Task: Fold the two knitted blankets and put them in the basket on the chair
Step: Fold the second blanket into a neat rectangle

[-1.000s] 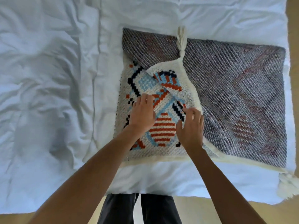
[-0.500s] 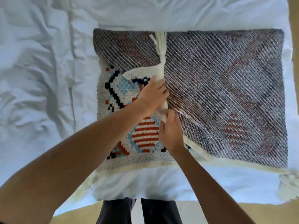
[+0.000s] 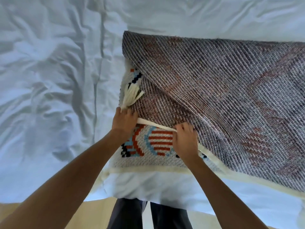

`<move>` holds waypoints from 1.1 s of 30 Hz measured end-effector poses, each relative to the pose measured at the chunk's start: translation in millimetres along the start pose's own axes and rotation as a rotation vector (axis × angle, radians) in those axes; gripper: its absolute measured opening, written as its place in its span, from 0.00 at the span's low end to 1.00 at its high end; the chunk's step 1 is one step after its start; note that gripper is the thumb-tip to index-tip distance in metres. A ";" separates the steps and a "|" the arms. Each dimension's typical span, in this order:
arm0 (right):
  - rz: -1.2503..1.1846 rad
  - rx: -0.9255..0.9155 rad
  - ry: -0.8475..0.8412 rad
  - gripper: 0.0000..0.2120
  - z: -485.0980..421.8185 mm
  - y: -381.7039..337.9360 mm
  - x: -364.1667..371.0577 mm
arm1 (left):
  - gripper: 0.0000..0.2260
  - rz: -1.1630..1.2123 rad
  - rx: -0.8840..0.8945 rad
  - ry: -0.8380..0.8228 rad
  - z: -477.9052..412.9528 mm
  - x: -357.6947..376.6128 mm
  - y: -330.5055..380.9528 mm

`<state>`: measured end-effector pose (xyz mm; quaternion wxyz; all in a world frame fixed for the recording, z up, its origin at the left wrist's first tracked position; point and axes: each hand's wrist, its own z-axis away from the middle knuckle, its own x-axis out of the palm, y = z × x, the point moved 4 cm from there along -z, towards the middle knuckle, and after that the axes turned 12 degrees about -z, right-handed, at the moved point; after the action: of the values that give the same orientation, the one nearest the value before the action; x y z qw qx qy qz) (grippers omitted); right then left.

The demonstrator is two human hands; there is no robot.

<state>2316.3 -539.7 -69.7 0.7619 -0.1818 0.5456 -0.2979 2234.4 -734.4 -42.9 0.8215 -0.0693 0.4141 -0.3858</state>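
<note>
Although the dark trousers are cut off at the bottom edge, both hands show plainly: the left hand grips the folded corner by the cream tassel, fingertips hidden, and the right hand pinches the cream border. The knitted blanket lies on the rumpled white sheet, running off frame rightward.

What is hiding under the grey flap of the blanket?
The blanket's colourful front peeks out from under the grey flap, showing red stripes and some blue. The rest of that pattern is covered by the flap, so it cannot be seen.
</note>
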 end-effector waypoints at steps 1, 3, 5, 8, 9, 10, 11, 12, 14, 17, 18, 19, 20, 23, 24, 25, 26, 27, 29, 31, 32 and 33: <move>0.015 -0.018 -0.005 0.11 1.5 -1.2 1.9 | 0.21 0.018 -0.007 -0.024 5.1 6.6 0.1; 0.028 -0.046 -0.018 0.10 6.5 -4.2 5.4 | 0.20 0.033 -0.007 -0.062 15.1 15.9 3.7; 0.035 -0.078 -0.034 0.08 14.2 -8.4 8.5 | 0.17 0.030 -0.022 -0.082 24.9 22.4 7.8; 0.065 -0.165 -0.026 0.03 36.6 -22.4 16.1 | 0.11 0.070 -0.064 -0.145 38.0 36.5 10.5; 0.071 -0.193 -0.018 0.04 46.8 -27.6 20.8 | 0.10 0.077 -0.050 -0.177 43.1 42.9 11.8; 0.077 -0.221 -0.019 0.06 58.0 -32.6 27.1 | 0.10 0.087 -0.024 -0.211 49.2 50.0 13.2; 0.094 -0.248 -0.033 0.07 69.0 -37.4 34.4 | 0.10 0.101 0.012 -0.236 55.7 58.3 14.8; 0.121 -0.271 -0.049 0.08 79.1 -41.0 41.0 | 0.10 0.111 0.050 -0.254 62.5 66.3 16.7; 0.165 -0.267 -0.064 0.10 92.2 -42.1 50.1 | 0.11 0.126 0.111 -0.274 76.4 81.8 19.1; 0.188 -0.189 -0.057 0.10 95.4 -41.1 53.8 | 0.12 0.151 0.138 -0.275 91.8 102.1 20.4; 0.208 -0.177 -0.061 0.11 95.0 -43.0 54.7 | 0.12 0.132 0.149 -0.254 95.4 105.9 20.3; 0.234 -0.174 -0.068 0.11 94.4 -45.6 55.7 | 0.14 0.098 0.165 -0.211 97.2 109.3 20.4; 0.259 -0.177 -0.079 0.12 93.8 -48.6 56.6 | 0.16 0.077 0.181 -0.164 98.4 112.7 20.4; 0.305 -0.169 -0.083 0.13 93.6 -53.3 58.2 | 0.23 0.203 0.195 -0.115 104.1 126.9 21.1; 0.321 -0.162 -0.078 0.12 94.1 -53.8 58.7 | 0.23 0.269 0.181 -0.117 106.9 131.1 21.4; 0.333 -0.153 -0.075 0.11 94.6 -54.4 59.2 | 0.22 0.323 0.159 -0.114 109.6 133.8 21.0; 0.335 -0.144 -0.072 0.09 94.8 -55.1 59.7 | 0.21 0.356 0.140 -0.106 112.2 135.5 20.6; 0.328 -0.135 -0.070 0.08 95.3 -56.0 60.5 | 0.20 0.372 0.124 -0.097 115.0 136.6 20.5; 0.313 -0.128 -0.055 0.07 97.9 -58.2 61.6 | 0.20 0.387 0.111 -0.090 120.6 139.4 21.5; 0.303 -0.137 -0.034 0.07 103.3 -59.7 61.7 | 0.19 0.384 0.106 -0.103 125.1 142.3 22.6; 0.295 -0.143 -0.030 0.07 106.5 -60.0 62.3 | 0.17 0.382 0.102 -0.115 126.4 142.9 23.1; 0.285 -0.150 -0.029 0.07 109.3 -59.7 62.9 | 0.16 0.381 0.097 -0.127 126.9 142.6 23.5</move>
<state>2418.1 -631.2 -42.3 0.7884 -0.1633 0.5758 -0.1424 2392.3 -842.7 -60.3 0.9065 0.0257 0.3479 -0.2379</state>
